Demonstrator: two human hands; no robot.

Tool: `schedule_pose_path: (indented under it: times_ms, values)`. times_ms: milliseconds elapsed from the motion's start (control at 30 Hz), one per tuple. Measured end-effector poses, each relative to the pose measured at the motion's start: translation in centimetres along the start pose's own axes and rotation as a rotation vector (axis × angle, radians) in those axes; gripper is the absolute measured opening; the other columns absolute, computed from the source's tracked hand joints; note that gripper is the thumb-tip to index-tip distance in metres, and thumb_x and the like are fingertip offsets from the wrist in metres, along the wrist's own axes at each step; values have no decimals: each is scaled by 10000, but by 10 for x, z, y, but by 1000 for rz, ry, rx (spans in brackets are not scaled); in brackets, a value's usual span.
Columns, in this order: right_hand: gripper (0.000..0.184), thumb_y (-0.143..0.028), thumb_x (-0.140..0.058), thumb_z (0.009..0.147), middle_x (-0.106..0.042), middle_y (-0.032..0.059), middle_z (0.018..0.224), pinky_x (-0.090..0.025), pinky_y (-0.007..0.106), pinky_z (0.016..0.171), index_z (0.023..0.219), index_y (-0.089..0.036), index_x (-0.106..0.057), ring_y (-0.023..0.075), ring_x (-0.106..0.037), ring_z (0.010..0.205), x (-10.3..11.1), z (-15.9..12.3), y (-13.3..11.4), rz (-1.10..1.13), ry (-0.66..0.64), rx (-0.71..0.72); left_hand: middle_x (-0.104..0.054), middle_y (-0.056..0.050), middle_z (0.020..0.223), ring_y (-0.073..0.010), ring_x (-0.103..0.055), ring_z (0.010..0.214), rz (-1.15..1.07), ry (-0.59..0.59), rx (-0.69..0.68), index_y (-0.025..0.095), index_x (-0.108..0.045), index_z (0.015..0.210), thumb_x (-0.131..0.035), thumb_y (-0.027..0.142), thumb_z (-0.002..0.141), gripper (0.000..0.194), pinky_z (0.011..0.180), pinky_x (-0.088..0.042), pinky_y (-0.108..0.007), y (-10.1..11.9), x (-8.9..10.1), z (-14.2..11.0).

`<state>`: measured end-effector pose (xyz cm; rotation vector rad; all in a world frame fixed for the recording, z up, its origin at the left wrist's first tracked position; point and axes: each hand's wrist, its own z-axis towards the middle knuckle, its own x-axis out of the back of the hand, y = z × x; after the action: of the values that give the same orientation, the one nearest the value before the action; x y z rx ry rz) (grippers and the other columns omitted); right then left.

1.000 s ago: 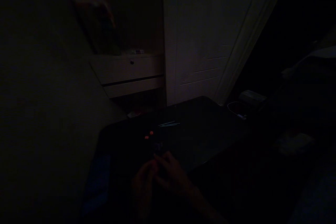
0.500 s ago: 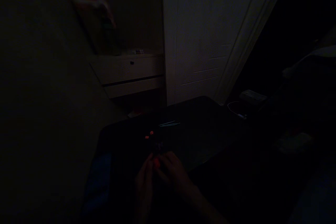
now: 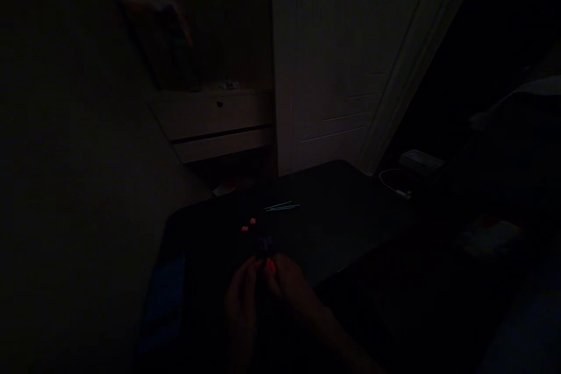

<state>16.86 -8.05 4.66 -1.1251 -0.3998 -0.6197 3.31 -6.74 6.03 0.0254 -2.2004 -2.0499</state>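
The scene is very dark. Over the near part of a dark table (image 3: pixel 333 198), my left hand (image 3: pixel 243 286) and my right hand (image 3: pixel 289 280) are close together. The right fingers pinch a small glowing red piece (image 3: pixel 270 267), its shape too dim to make out. My left fingers are pressed together beside it; whatever they hold is hidden. Just beyond the fingertips lies a dim purplish cluster (image 3: pixel 264 242). Farther off are two small orange pieces (image 3: pixel 253 221) and several thin pale sticks (image 3: pixel 281 206).
A bluish flat rectangle (image 3: pixel 164 298) lies at the table's left edge. Behind stand a drawer unit (image 3: pixel 201 120) and a pale panelled door (image 3: pixel 328 70). To the right, a pale box (image 3: pixel 421 160) sits near a white cable (image 3: pixel 390 178).
The red piece has shifted slightly right and away from me, now in my right fingers. My right hand has closed in around it; the left has barely moved.
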Motion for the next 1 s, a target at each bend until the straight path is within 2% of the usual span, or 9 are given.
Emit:
schedule_pose_path:
  times_ms: [200, 433, 567, 733, 867, 1000]
  values:
    - [436, -343, -250, 1146, -704, 69, 887, -495, 272, 736, 982, -188, -623, 175, -650, 774, 1, 1, 3, 7, -34, 39, -804, -152, 1147, -368, -737, 1116, -34, -11, 16, 172, -773, 1108, -699, 665, 805, 584, 1042, -542, -549, -5, 0, 2]
    - [358, -283, -299, 1120, -709, 68, 872, -471, 282, 679, 974, -187, -612, 183, -638, 714, 3, -4, 11, 60, -68, 1, -816, -141, 1108, -352, -757, 1069, -50, -22, 21, 177, -769, 1094, -708, 672, 786, 587, 990, -578, -513, -4, 0, 1]
    - [250, -255, -368, 1085, -697, 62, 883, -467, 277, 681, 988, -195, -591, 180, -620, 725, 4, -5, 12, 98, -16, 45, -822, -137, 1101, -355, -759, 1072, -15, -25, 14, 183, -779, 1073, -703, 665, 792, 563, 988, -581, -511, 1, 0, 0]
    - [186, -221, -415, 1050, -672, 38, 842, -457, 266, 663, 944, -206, -567, 165, -590, 695, 5, -7, 10, 110, 41, 29, -827, -144, 1065, -354, -773, 1024, -15, -35, 0, 179, -785, 1032, -702, 696, 771, 586, 939, -608, -498, 5, 0, -1]
    - [194, -210, -414, 1056, -663, 34, 840, -478, 271, 692, 928, -212, -560, 165, -602, 718, 4, -6, 9, 113, 71, 27, -823, -145, 1087, -352, -768, 1041, 5, -39, -7, 178, -785, 1035, -692, 678, 786, 567, 950, -602, -492, 4, 0, -1]
    - [233, -216, -383, 1085, -673, 50, 905, -522, 297, 748, 993, -209, -596, 181, -629, 794, 6, -2, 3, 146, 75, 28, -811, -152, 1153, -369, -743, 1117, 20, -60, -13, 179, -793, 1060, -674, 680, 803, 575, 1017, -566, -518, 1, 1, 1]
